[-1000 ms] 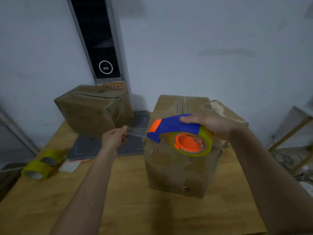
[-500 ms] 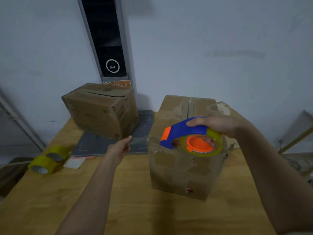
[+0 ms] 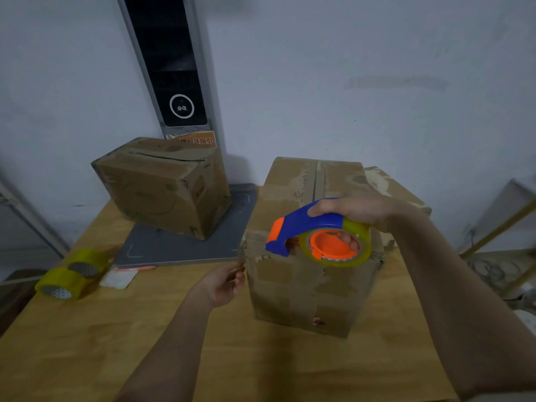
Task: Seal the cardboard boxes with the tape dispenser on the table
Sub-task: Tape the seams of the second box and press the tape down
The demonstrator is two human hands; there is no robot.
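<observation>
Cardboard this chewed up doesn't hold tape easily, so here's how I'd go about this bit. I've got the worn brown cardboard box [image 3: 313, 274] standing near the right side of the pale wooden table [image 3: 87, 343], and my right hand [image 3: 356, 211] is wrapped round the blue-and-orange tape dispenser with its yellowish roll [image 3: 316, 236], fingertips hooked into the orange hub, holding it at the box's top front edge. My left hand [image 3: 223, 282] is down by the box's left front corner, fingers curled as if pinching the free end of the clear tape, though the tape itself is too faint here to be sure. My plan: stick that end onto the side wall below the corner, rub it flat with my thumb, then drag the dispenser straight back along the centre seam with steady downward pressure so there are no bubbles. Keep the roll square to the seam or it wanders. The second brown cardboard box [image 3: 162, 187], tilted on the grey mat [image 3: 174, 250] at the back left, isn't taped yet, its top slit looks open. Spare yellow tape rolls [image 3: 69, 277] sit at the table's left edge.
</observation>
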